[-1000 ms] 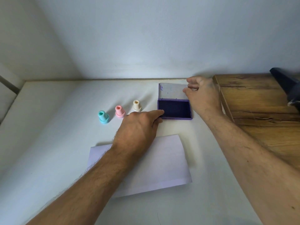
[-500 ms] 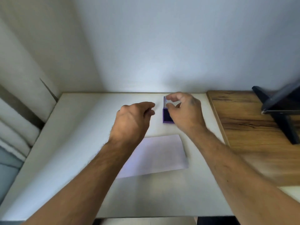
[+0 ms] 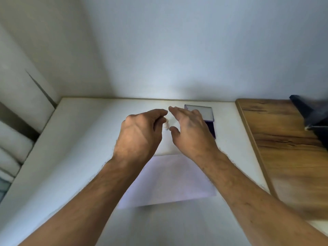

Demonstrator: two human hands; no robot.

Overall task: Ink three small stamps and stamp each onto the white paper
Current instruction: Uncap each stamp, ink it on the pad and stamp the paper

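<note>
Where hands [image 3: 140,134] hover, ink pad [image 3: 211,127] half-hidden

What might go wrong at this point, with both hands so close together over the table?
1. The left hand seems to hold a small pale stamp, mostly hidden and blurred; a loose grip could drop it.
2. The right hand hovers open over the open purple ink pad, so fingers could brush the ink.
3. Both forearms cross above the white paper; a dragging wrist might shift or crease it before stamping.
</note>
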